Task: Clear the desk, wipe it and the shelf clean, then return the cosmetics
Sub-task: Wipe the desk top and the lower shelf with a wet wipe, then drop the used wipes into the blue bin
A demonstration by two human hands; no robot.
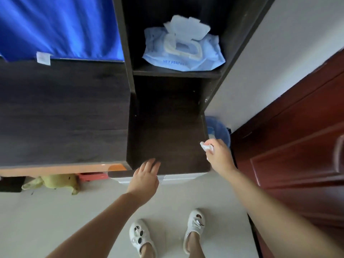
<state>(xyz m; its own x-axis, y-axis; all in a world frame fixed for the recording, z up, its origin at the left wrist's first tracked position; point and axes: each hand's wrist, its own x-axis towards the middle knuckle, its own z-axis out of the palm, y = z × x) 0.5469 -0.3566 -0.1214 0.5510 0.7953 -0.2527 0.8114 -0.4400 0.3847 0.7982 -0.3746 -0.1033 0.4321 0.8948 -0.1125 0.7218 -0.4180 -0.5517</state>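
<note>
The left hand point(147, 175) lies flat with fingers straight on the front edge of the dark bench point(167, 127). The right hand point(217, 155) pinches a crumpled white wipe point(205, 146) at the bench's right corner, above a blue bin point(222, 133) on the floor. On the shelf point(175, 72) above sits a pale blue wipe pack point(184, 47), flap up. A blue curtain point(59, 27) hangs left; a reddish door point(290, 146) stands right.
</note>
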